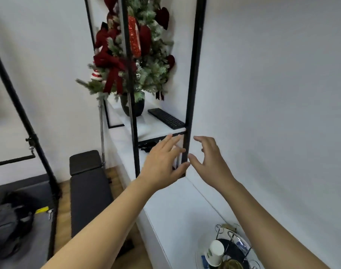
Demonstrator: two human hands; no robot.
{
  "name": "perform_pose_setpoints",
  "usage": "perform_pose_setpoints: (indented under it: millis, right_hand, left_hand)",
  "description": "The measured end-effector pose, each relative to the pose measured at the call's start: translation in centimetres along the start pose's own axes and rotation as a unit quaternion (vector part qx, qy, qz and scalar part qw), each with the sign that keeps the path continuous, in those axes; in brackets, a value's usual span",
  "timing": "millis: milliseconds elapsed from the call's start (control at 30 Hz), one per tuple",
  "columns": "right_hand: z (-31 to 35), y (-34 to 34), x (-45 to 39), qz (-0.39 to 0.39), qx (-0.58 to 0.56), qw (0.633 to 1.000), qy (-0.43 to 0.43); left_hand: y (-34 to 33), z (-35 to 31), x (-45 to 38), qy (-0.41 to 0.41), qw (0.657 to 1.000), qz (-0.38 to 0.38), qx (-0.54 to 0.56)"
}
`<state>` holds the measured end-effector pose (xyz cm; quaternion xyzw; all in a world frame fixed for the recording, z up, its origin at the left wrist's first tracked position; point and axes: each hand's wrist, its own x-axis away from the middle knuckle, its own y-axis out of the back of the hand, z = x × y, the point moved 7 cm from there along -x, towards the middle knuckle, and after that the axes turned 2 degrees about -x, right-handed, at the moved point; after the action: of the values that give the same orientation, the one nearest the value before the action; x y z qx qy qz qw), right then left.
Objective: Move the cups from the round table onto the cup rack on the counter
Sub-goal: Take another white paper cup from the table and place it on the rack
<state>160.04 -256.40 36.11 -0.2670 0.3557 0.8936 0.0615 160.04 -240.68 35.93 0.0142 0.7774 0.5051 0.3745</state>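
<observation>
Both arms are stretched out over the white bench (pixel 177 206), and both hands are empty. The left hand (pixel 162 162) is spread flat, fingers loose and apart, in front of the black shelf post (pixel 191 94). The right hand (pixel 208 158) is half curled, thumb and fingers bowed as if round something, but nothing sits in it. Neither hand touches a cup.

The rack (pixel 235 243) stands at the near end of the bench, close to the wall, down by the person's right elbow. It is a thin wire thing with looped tips on a dark round base. One cup (pixel 214 253) is on it already, upside down over a prong: white, with a green mark on its side, and it looks like paper. A second, brownish rim shows at the very bottom edge, but I cannot tell what it is. The round table is out of sight, so any cups left there are too.

If the rest match this one, they will be very light and soft-walled. A hard squeeze would dent or fold the side, so I would pinch gently around the middle of the wall, or near the stiffer rolled rim, with thumb and two fingers. They should not be slippery or breakable, but being so light they could tip or blow off a prong if set down carelessly. The wire rack looks light as well and may shift if knocked, so each cup wants lowering straight over its prong.

Further along, the shelf carries a keyboard (pixel 166 118) and a vase (pixel 132 105) of decorated fir.
</observation>
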Motion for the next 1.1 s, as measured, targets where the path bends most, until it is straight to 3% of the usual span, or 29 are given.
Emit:
perform_pose_setpoints:
  millis: [233, 433, 733, 867, 1000, 1100]
  right_hand:
    - [15.0, -15.0, 3.1, 0.134, -0.099, 0.980, 0.113]
    - [32.7, -24.6, 15.4, 0.235, -0.207, 0.926, 0.211]
    - [56.6, -29.0, 45.2, 0.405, -0.307, 0.793, 0.335]
    - [65.9, -29.0, 57.8, 0.477, -0.321, 0.732, 0.365]
    - [73.7, -28.3, 68.6, 0.506, -0.342, 0.673, 0.417]
    - [78.6, -28.5, 75.3, 0.514, -0.340, 0.656, 0.435]
  left_hand:
    - [13.0, 9.1, 17.1, 0.186, 0.975, -0.020, -0.118]
    - [27.9, 8.9, 39.7, 0.373, 0.907, -0.059, -0.188]
    - [41.4, -6.6, 73.3, 0.561, 0.778, -0.095, -0.266]
    - [46.7, -15.3, 85.6, 0.630, 0.704, -0.133, -0.300]
    - [51.4, -22.9, 95.5, 0.688, 0.619, -0.185, -0.330]
    - [54.6, -26.6, 101.7, 0.718, 0.572, -0.219, -0.332]
